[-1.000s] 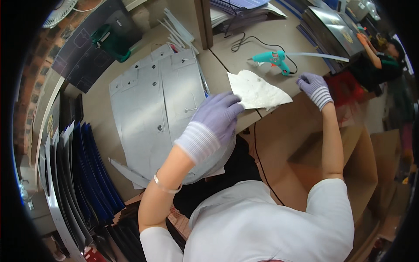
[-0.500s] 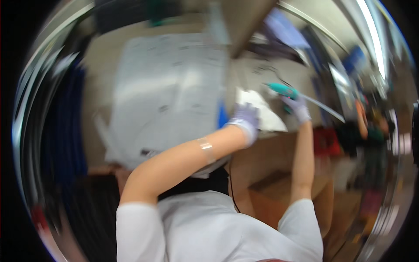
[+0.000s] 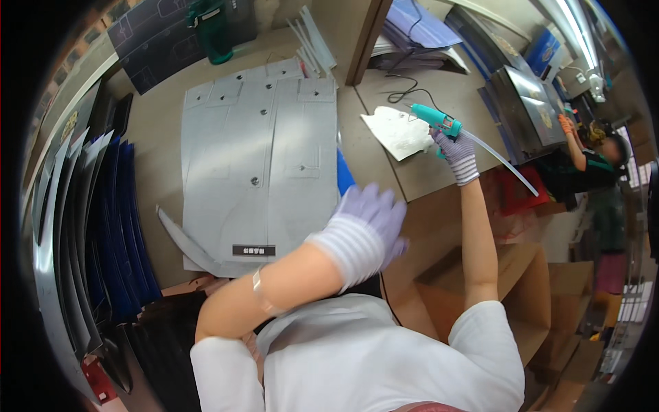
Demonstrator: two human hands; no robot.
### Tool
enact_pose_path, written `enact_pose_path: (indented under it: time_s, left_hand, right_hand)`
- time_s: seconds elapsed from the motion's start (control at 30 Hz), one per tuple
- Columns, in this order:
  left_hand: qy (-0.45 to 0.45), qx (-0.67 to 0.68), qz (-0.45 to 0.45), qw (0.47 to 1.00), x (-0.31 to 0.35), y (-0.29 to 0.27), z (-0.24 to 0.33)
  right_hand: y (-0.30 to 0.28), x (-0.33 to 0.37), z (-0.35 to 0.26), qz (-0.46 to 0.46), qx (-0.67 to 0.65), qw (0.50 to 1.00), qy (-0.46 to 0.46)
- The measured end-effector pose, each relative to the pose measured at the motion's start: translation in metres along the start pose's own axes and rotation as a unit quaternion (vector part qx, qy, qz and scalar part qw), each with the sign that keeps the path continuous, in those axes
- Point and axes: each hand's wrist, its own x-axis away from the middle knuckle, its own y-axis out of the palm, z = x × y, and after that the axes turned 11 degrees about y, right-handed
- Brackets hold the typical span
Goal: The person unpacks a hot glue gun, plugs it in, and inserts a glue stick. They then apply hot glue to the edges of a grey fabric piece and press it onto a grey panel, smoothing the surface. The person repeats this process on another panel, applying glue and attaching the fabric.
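Observation:
My right hand, in a lavender glove with a striped cuff, grips a teal hot glue gun. A long translucent glue stick runs out of the gun's back end. The gun's front part is over a crumpled white sheet on the table. Nothing shows in my gloved left hand; its fingers are stretched out, near my body beside the large grey panel. That panel lies flat, with small dark round fittings, seams and a black label. A blue piece peeks out at its right edge.
Blue and grey sheets stand packed at the left. Behind the panel are a dark green bottle and pale strips. A brown post rises at the back. A cardboard box is below right; a co-worker's orange-gloved hand shows beyond.
My left hand has lifted off the white sheet and moved left and nearer to my body. The glue gun stays in my right hand, now slightly farther left and away from me.

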Motion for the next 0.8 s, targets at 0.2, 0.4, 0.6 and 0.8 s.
enact_pose_path:
  time_s: [0.2,0.4,0.6,0.8]
  left_hand:
    - [-0.085,0.054,0.147,0.984,0.140,-0.010,-0.006]
    - [-0.264,-0.090,0.353,0.893,0.252,0.036,-0.031]
    - [-0.356,-0.102,0.395,0.841,0.275,0.073,-0.062]
    - [-0.359,-0.083,0.389,0.844,0.259,0.102,-0.073]
  right_hand:
    - [0.008,-0.021,0.047,-0.014,0.028,0.999,-0.036]
    - [-0.019,-0.005,0.015,0.029,0.287,0.945,-0.153]
    - [-0.033,0.063,-0.005,-0.032,0.183,0.982,0.025]
    - [0.138,0.207,-0.136,-0.277,0.359,0.794,-0.405]
